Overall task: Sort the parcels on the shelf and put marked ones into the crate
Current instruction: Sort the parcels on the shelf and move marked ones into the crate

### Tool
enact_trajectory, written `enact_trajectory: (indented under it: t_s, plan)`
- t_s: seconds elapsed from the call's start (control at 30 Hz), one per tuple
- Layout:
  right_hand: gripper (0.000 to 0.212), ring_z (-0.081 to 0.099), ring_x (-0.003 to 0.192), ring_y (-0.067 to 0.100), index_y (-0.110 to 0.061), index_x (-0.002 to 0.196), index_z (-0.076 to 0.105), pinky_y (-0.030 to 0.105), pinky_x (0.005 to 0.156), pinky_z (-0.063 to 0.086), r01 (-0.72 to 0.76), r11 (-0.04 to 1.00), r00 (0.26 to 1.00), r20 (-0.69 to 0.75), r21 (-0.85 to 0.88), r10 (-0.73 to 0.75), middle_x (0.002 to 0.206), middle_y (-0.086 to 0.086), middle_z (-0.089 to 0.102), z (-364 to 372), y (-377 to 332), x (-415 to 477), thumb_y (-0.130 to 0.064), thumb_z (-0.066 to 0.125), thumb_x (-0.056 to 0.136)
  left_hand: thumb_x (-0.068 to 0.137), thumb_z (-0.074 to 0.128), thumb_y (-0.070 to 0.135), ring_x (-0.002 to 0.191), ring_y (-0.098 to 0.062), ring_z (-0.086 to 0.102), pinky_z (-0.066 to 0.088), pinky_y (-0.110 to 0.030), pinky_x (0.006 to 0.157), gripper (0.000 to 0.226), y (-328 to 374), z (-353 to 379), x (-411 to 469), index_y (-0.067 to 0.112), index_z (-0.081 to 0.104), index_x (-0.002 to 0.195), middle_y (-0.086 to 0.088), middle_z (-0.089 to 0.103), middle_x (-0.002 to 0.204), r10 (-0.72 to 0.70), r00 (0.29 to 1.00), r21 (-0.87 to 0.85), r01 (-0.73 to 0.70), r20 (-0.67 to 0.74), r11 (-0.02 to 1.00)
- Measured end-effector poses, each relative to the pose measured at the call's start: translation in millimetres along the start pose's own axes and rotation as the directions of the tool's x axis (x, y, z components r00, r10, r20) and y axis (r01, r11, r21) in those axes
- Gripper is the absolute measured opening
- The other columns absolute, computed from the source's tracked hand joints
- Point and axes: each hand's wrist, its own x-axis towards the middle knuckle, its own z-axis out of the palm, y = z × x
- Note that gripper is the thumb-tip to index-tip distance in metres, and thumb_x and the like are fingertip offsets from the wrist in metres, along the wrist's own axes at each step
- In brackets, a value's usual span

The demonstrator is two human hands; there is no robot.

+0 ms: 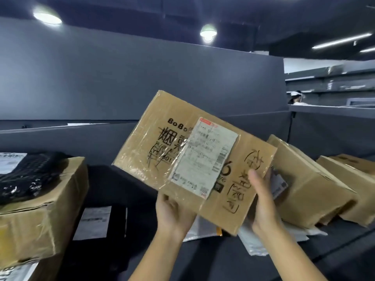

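I hold a flat cardboard parcel (162, 142) tilted up in front of me, above the dark shelf (334, 252). It carries a white shipping label (205, 157) under clear tape and black handwritten marks on both sides of the label. My left hand (172, 216) grips its lower edge from beneath. My right hand (263, 201) grips its lower right corner, thumb on the front face. No crate is visible.
A large cardboard box (36, 209) with a black bag (26, 175) on top stands at the left. Two more cardboard boxes (308, 179) lean at the right. White poly mailers (255, 240) and a black labelled parcel (97, 218) lie below. A person is far right behind a partition.
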Motion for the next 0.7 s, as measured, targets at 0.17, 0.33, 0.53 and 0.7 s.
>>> enact_trajectory:
  t_s: [0.17,0.33,0.53,0.7]
  plan:
    - [0.069,0.071,0.081,0.02,-0.013,0.13,0.052,0.028,0.052,0.055,0.012,0.986,1.0,-0.022,-0.165,-0.016,0.1,0.008,0.069,-15.0,-47.2,24.7,-0.043,0.059,0.068,0.061,0.063,0.071,0.122,-0.038,0.054,0.03,-0.057,0.108,0.086,64.9,-14.2,-14.7,0.014,0.062,0.125,-0.016,0.057,0.133,0.058,0.98,0.241,-0.103,0.188,0.965]
    - [0.078,0.072,0.081,0.015,-0.016,0.131,0.051,0.027,0.056,0.056,0.01,0.961,0.997,0.078,-0.275,0.012,0.108,0.006,0.069,-8.1,-58.9,29.6,-0.054,0.062,0.064,0.053,0.073,0.073,0.115,-0.025,0.062,0.046,-0.048,0.101,0.076,88.1,-15.4,-25.7,0.025,0.071,0.112,-0.007,0.067,0.122,-0.003,0.945,0.579,-0.197,0.326,0.791]
    - [0.109,0.062,0.114,0.025,-0.033,0.136,0.047,0.045,0.085,0.056,0.055,0.942,0.99,0.14,-0.331,-0.008,0.125,0.006,0.064,5.0,-52.3,17.1,-0.086,0.064,0.042,0.058,0.071,0.064,0.097,-0.022,0.068,0.056,-0.039,0.081,0.063,90.2,-22.3,-36.1,0.025,0.071,0.108,-0.004,0.071,0.109,0.142,0.928,0.507,-0.31,0.344,0.804]
    - [0.104,0.049,0.129,0.023,-0.038,0.142,0.036,0.059,0.109,0.032,0.145,0.952,0.969,0.235,-0.27,-0.081,0.135,0.0,0.057,7.6,-46.9,0.9,-0.074,0.073,0.051,0.056,0.071,0.062,0.093,-0.02,0.066,0.055,-0.038,0.074,0.069,83.7,-23.7,-42.8,0.024,0.063,0.113,-0.002,0.066,0.106,0.258,0.919,0.38,-0.363,0.299,0.851]
